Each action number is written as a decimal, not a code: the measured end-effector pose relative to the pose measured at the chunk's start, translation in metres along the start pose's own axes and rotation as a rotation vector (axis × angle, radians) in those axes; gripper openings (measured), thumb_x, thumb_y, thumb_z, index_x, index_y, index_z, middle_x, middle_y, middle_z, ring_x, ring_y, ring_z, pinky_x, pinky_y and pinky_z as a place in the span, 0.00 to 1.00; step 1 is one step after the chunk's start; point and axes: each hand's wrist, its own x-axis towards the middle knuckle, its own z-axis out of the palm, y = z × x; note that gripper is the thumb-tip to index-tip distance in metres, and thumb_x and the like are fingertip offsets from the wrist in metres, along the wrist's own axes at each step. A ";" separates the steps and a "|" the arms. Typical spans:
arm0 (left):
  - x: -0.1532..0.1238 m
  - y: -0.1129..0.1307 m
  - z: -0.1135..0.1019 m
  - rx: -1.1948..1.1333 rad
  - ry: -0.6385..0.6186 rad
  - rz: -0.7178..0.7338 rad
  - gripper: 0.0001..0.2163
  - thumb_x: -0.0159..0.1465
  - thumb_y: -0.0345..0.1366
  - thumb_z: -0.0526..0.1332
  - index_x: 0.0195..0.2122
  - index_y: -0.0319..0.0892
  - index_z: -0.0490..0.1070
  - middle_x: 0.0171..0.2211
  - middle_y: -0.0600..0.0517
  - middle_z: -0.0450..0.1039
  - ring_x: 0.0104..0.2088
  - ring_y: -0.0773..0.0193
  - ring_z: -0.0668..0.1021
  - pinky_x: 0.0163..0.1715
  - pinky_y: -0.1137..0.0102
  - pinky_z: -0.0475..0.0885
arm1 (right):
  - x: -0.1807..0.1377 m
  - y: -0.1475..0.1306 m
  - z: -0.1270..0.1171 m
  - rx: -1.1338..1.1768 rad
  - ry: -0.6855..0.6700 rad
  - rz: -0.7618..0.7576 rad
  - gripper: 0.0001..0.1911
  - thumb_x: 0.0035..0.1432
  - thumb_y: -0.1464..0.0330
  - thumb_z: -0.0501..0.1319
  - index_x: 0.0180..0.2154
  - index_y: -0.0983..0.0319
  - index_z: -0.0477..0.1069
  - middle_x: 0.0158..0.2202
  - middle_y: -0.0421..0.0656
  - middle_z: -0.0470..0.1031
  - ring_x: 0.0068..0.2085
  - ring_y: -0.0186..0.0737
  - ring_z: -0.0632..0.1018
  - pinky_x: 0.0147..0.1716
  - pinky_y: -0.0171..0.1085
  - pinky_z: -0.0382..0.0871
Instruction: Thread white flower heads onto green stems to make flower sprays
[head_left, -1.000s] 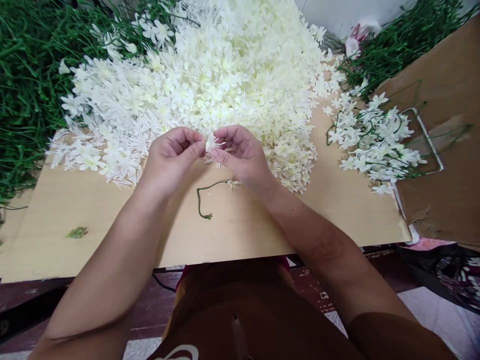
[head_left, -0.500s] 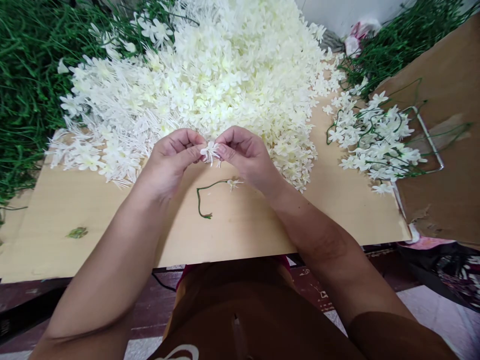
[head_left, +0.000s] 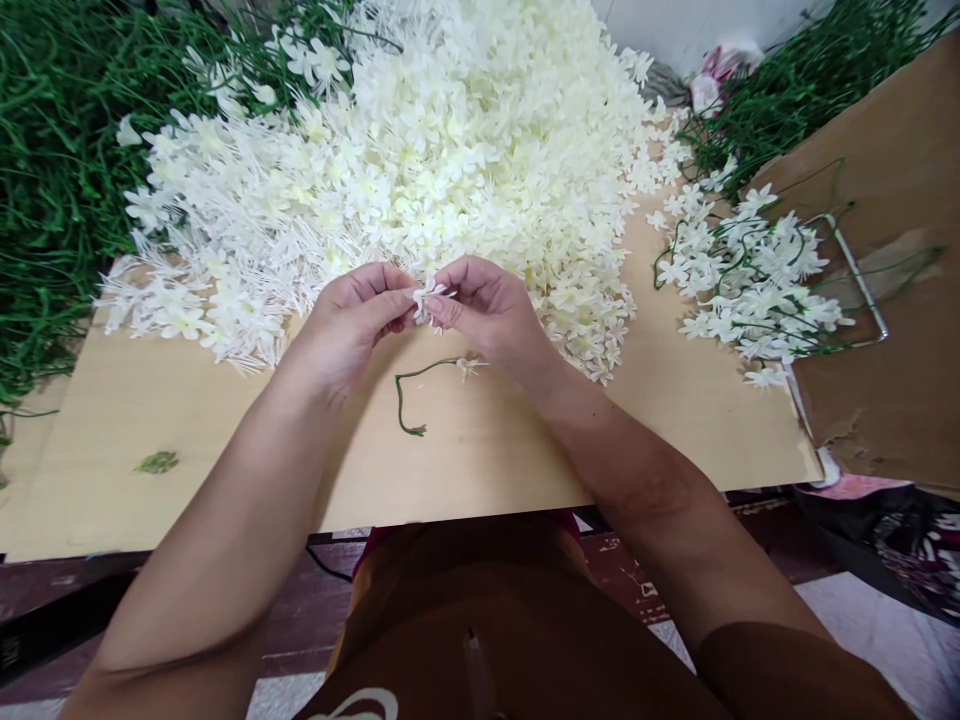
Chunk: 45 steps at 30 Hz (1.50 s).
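Note:
My left hand (head_left: 351, 322) and my right hand (head_left: 487, 306) meet over the pale wooden board (head_left: 480, 460), both pinching a small white artificial flower (head_left: 426, 298) between thumb and fingers. Just below the hands a thin green stem (head_left: 409, 392) with one white blossom at its tip lies on the board. Directly behind my hands rises a large heap of loose white flowers (head_left: 420, 160).
A bunch of white flowers mounted on green stems (head_left: 750, 275) lies at the right, beside a brown cardboard sheet (head_left: 885, 300) and a metal wire frame (head_left: 862, 290). Green stems are piled at the left (head_left: 52, 170) and back right (head_left: 795, 80). A small green leaf (head_left: 156, 462) lies near the board's front left.
My hands have stayed in place, the fingers turning the small flower slightly between them. Nothing else has moved.

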 end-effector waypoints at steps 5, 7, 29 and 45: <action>-0.003 0.002 0.002 0.024 0.018 0.032 0.06 0.53 0.28 0.70 0.23 0.43 0.75 0.20 0.55 0.70 0.23 0.71 0.70 0.26 0.75 0.67 | 0.001 0.006 -0.007 0.098 0.000 0.118 0.23 0.48 0.50 0.72 0.32 0.59 0.69 0.27 0.36 0.72 0.29 0.29 0.73 0.32 0.32 0.72; -0.003 0.002 0.001 0.017 0.013 0.065 0.05 0.53 0.30 0.70 0.23 0.43 0.76 0.21 0.55 0.72 0.24 0.72 0.71 0.26 0.75 0.67 | 0.001 0.008 -0.009 0.176 -0.033 0.187 0.24 0.46 0.50 0.73 0.32 0.59 0.69 0.27 0.36 0.73 0.29 0.29 0.73 0.32 0.32 0.72; 0.010 -0.023 -0.006 0.415 0.107 0.395 0.15 0.54 0.48 0.74 0.31 0.45 0.74 0.24 0.56 0.70 0.25 0.69 0.71 0.26 0.69 0.66 | -0.001 0.011 -0.001 -0.192 0.212 -0.057 0.15 0.53 0.59 0.71 0.30 0.61 0.70 0.26 0.35 0.73 0.28 0.29 0.73 0.32 0.33 0.71; 0.005 -0.017 0.008 0.700 0.299 0.423 0.10 0.58 0.27 0.65 0.26 0.45 0.64 0.24 0.57 0.69 0.24 0.67 0.70 0.29 0.68 0.63 | -0.005 0.011 -0.002 -0.756 0.158 -0.594 0.10 0.64 0.72 0.55 0.29 0.58 0.61 0.34 0.42 0.71 0.39 0.38 0.73 0.40 0.40 0.71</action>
